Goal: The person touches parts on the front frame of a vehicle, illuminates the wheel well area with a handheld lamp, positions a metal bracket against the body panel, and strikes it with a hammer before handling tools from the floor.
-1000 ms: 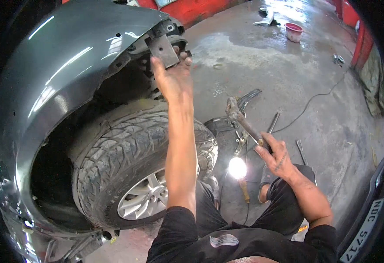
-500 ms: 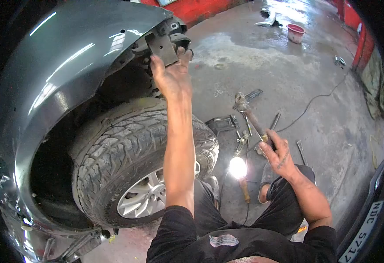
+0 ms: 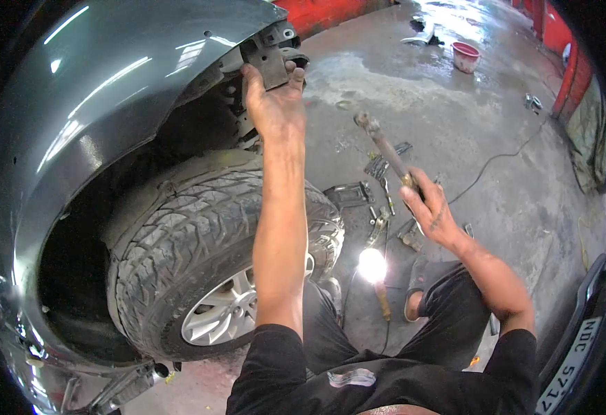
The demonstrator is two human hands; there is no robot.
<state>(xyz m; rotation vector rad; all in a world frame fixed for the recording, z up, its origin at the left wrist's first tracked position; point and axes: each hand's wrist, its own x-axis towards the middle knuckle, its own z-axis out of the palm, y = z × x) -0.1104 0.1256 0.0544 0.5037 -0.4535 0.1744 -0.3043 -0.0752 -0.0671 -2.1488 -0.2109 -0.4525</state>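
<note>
My left hand reaches up to the end of the dark grey fender. Its thumb and fingers grip the two sides of a flat metal bracket with a small hole in it. In my right hand is a hammer, held by its handle. The hammer's head points up and left, apart from the bracket. Below my left forearm stands a wheel with a knobby tire and a silver rim, partly covered by the arm.
A lit work lamp lies on the floor between my feet, its cord trailing. Several tools and a dark metal part lie beyond it. Farther off stand a red bucket and a red post. A license plate shows at lower right.
My right hand has lifted the hammer up and to the left, off the tools on the floor. The left hand keeps its grip on the bracket, and the view has shifted slightly.
</note>
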